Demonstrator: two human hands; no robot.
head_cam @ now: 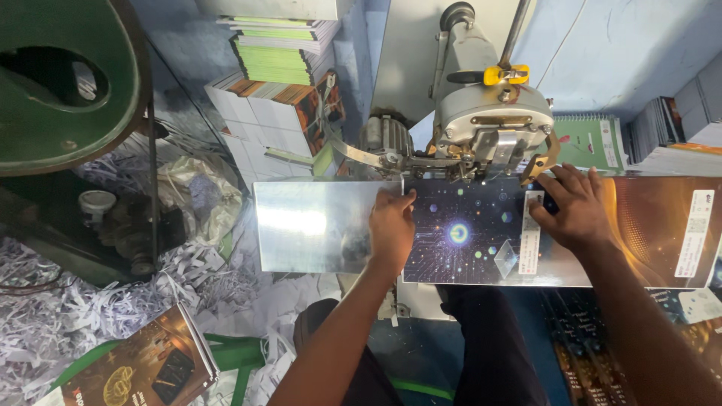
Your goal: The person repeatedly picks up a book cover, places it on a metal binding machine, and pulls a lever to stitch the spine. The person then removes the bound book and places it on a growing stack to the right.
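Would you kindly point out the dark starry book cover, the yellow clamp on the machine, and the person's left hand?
Dark starry book cover (459,248), head view, its centre.
Yellow clamp (505,74), head view, its body.
Left hand (391,229), head view, its back.

A dark, star-patterned printed cover (470,237) is pressed flat on a shiny metal plate (312,225) beneath a grey machine head (492,116). Its left edge is held by the left hand (391,229), its far right part by the right hand (575,207). Stacked booklets (278,75) are seen farther left, shredded paper (75,301) near left.
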